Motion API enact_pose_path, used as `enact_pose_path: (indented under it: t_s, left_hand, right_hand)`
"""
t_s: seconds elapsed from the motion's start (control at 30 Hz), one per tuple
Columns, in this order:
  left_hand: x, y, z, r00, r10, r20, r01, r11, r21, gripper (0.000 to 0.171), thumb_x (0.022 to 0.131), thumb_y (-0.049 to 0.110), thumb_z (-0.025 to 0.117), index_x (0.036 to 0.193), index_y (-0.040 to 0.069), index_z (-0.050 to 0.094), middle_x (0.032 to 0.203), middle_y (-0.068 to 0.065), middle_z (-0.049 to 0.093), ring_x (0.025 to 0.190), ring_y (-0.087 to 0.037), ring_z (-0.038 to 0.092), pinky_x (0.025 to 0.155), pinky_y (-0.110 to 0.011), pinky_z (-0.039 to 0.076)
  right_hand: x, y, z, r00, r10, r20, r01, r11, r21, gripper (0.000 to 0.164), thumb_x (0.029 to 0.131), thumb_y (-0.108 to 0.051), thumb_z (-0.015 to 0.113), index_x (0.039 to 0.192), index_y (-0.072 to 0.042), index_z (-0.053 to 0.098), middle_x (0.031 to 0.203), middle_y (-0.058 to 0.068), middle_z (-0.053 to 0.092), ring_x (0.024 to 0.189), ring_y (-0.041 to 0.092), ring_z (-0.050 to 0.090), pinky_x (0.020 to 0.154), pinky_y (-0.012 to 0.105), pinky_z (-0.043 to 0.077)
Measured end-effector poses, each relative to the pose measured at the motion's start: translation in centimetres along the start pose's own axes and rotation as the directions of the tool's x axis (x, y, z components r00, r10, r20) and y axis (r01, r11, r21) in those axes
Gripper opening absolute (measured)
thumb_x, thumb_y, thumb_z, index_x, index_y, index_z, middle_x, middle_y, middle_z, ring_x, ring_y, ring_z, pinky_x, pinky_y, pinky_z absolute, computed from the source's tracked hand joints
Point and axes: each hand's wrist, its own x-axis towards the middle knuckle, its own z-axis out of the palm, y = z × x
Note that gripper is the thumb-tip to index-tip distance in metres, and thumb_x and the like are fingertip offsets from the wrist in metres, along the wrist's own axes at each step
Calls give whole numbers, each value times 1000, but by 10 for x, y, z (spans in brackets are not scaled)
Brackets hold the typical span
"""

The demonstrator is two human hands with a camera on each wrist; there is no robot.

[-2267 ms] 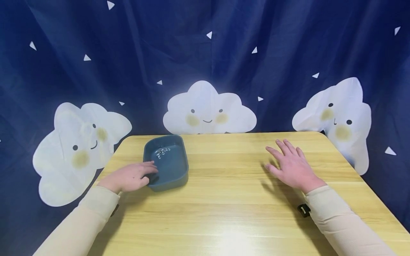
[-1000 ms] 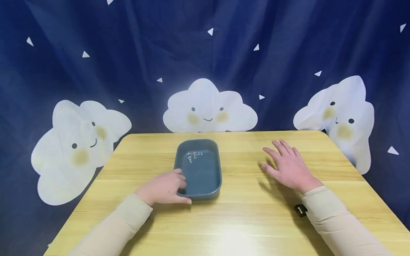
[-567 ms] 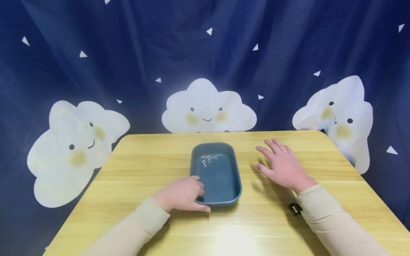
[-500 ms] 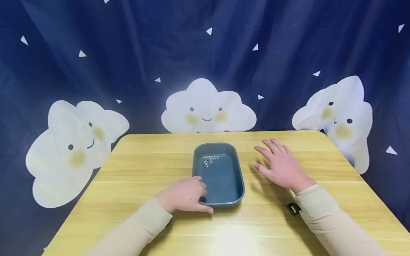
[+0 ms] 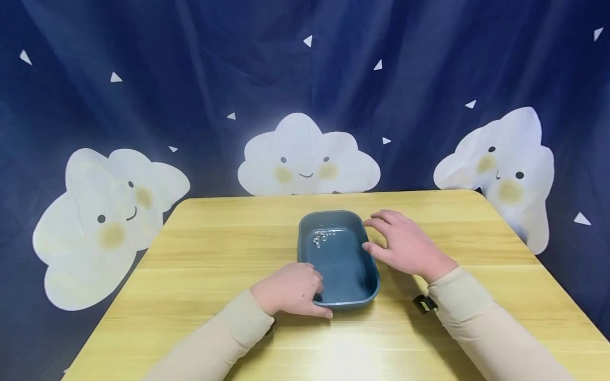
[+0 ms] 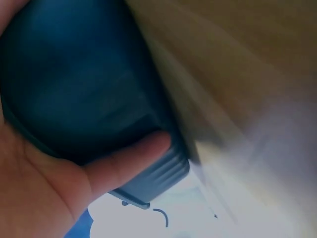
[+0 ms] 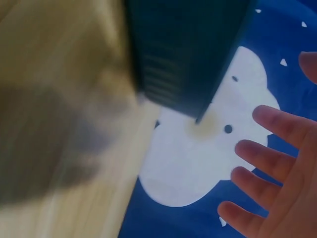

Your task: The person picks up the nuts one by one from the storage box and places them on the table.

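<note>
A dark blue rounded plastic bin (image 5: pixel 340 272) stands on the wooden table, in the middle of the head view. Several small, clear, shiny round pieces (image 5: pixel 321 237) show on its floor at the far left. My left hand (image 5: pixel 293 288) grips the bin's near left corner, fingers curled over the rim inside and thumb outside. In the left wrist view that thumb (image 6: pixel 121 171) lies along the ribbed wall. My right hand (image 5: pixel 407 246) hovers at the bin's right side, fingers loosely extended, fingertips right at the rim. The right wrist view shows its spread fingers (image 7: pixel 265 158) beside the bin's wall (image 7: pixel 183 59).
The light wooden table (image 5: pixel 214 248) extends around the bin on all sides. Behind it hangs a dark blue curtain (image 5: pixel 267 69) with printed clouds (image 5: pixel 310 177) and white triangles. A small black device (image 5: pixel 425 304) sits under the right cuff.
The bin has slid from the table's left side to the middle, drawn along by my left hand. My right hand has moved left to the bin's right rim.
</note>
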Motion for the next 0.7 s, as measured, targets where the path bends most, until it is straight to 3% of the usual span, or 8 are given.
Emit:
enact_pose_path:
  t_s: [0.4, 0.7]
  left_hand:
    - [0, 2, 0, 999, -31, 18, 31, 1000, 5, 50, 83, 71, 66, 61, 26, 59, 62, 16, 47, 69, -10, 51, 65, -25, 43]
    - [2, 0, 2, 1000, -26, 11, 26, 1000, -13, 54, 83, 70, 66, 55, 27, 49, 60, 16, 42, 66, -9, 46, 61, -23, 38]
  right_hand:
    - [39, -35, -11, 998, -7, 66, 1, 996, 87, 39, 95, -43, 64, 123, -17, 68, 121, -1, 64, 108, 21, 62, 91, 45, 50]
    - [69, -51, 1, 993, 6, 122, -24, 989, 144, 34, 96, -37, 62, 122, -16, 69, 116, 0, 66, 102, 18, 64, 87, 42, 51]
